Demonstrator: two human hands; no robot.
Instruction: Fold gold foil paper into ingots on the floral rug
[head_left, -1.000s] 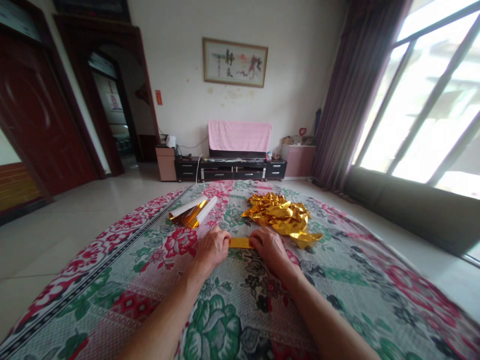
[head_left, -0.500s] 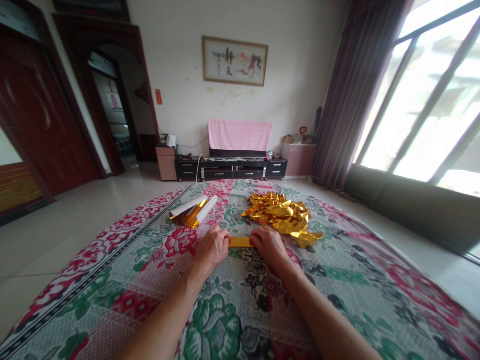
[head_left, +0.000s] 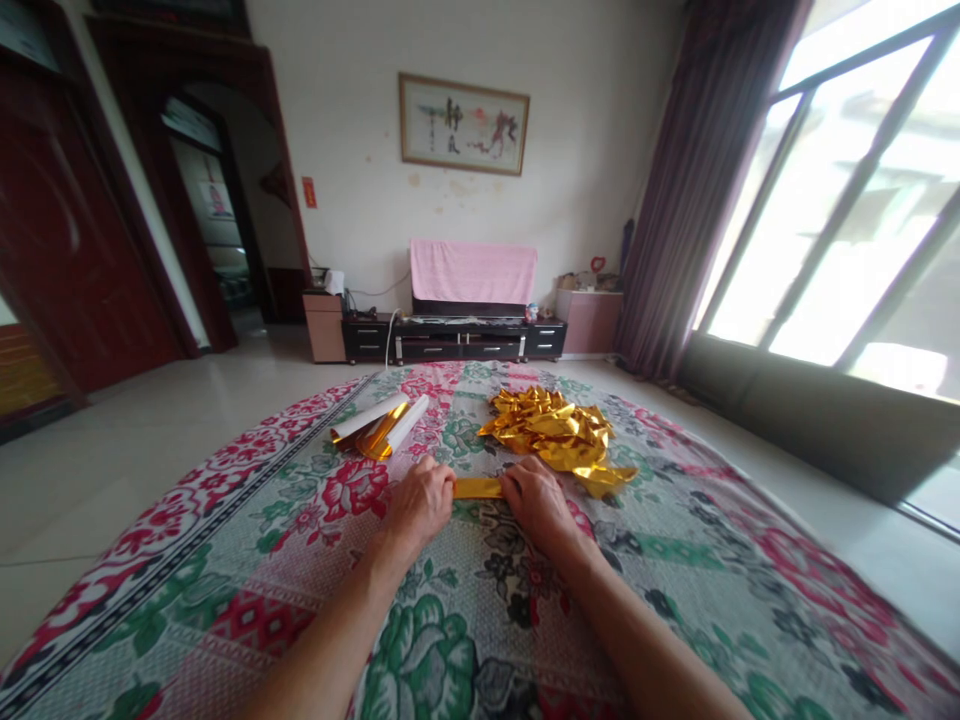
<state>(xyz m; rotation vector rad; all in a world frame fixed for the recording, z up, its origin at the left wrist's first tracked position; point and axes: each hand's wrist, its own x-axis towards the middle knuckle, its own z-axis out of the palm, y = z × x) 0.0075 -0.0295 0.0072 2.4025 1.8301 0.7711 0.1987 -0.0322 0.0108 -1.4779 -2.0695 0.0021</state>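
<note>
A narrow folded strip of gold foil paper [head_left: 478,488] stretches between my two hands, just over the tablecloth. My left hand [head_left: 421,498] pinches its left end, and my right hand [head_left: 538,500] grips the right end. The ends themselves are hidden under my fingers. Beyond my right hand lies a heap of folded gold foil paper pieces [head_left: 551,425], one of them jutting out toward the right. Past my left hand rests a loosely curled roll of foil paper [head_left: 382,425], white on one face and gold on the other.
A flowered tablecloth [head_left: 300,600] covers the round-edged table under my arms. Across the room, a low black cabinet [head_left: 450,345] stands against the wall, with a pink cloth [head_left: 472,270] draped over something on it. A tall window [head_left: 840,200] and dark curtain [head_left: 667,190] are on the right.
My view has shifted slightly, so everything sits a little further left. Both hands keep the same grip on the gold strip; the heap and the roll look unmoved.
</note>
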